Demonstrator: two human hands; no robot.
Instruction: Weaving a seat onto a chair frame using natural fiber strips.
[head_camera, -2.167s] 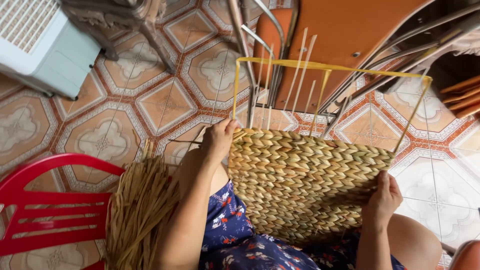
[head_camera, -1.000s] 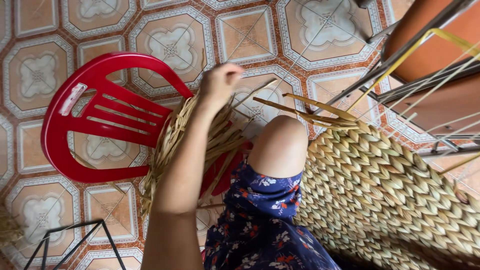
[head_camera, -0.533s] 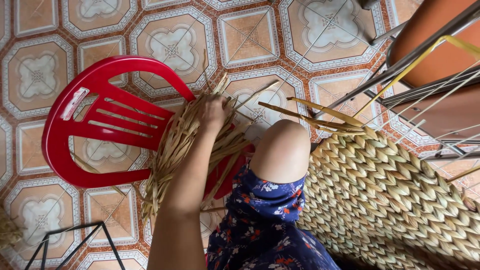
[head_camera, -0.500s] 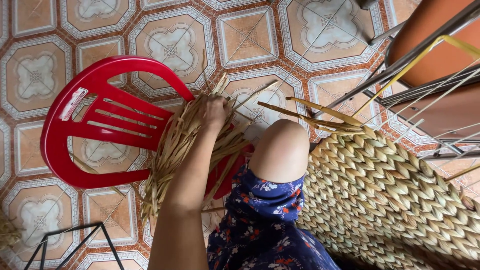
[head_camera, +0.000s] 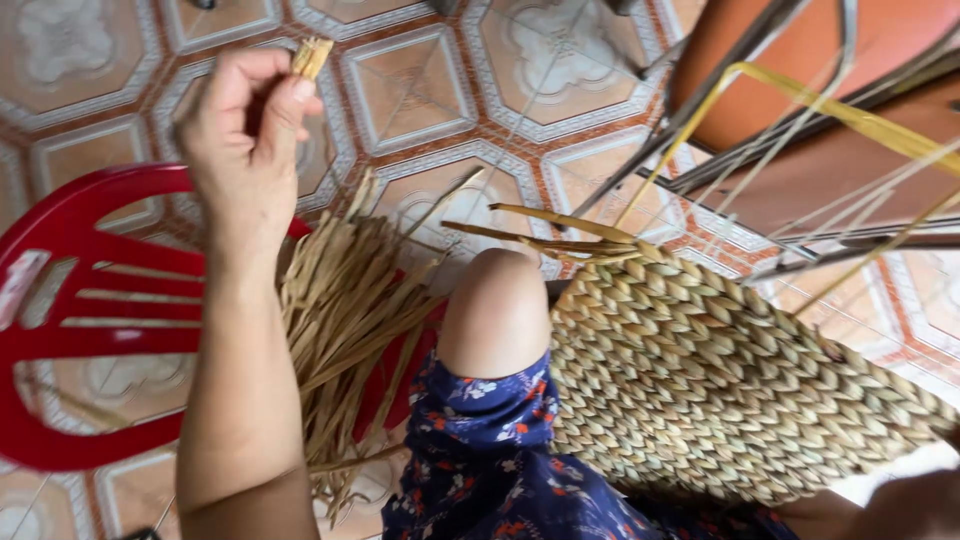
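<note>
Head view: the left hand (head_camera: 245, 130) is raised above the tiled floor (head_camera: 420, 90), its grip pinching the end of a dried straw strand (head_camera: 312, 57) between thumb and fingers — the strand tip pokes out just above the fingertips. Below the wrist, a straw bundle (head_camera: 350, 320) lies across a red plastic chair (head_camera: 90, 300). A woven straw panel (head_camera: 720, 390) rests beside the bare knee (head_camera: 495, 310) — the right hand is out of sight.

The left hand (head_camera: 245, 130) has risen from the straw bundle (head_camera: 350, 320), its fingers (head_camera: 285, 105) pinching a strand (head_camera: 312, 57).
</note>
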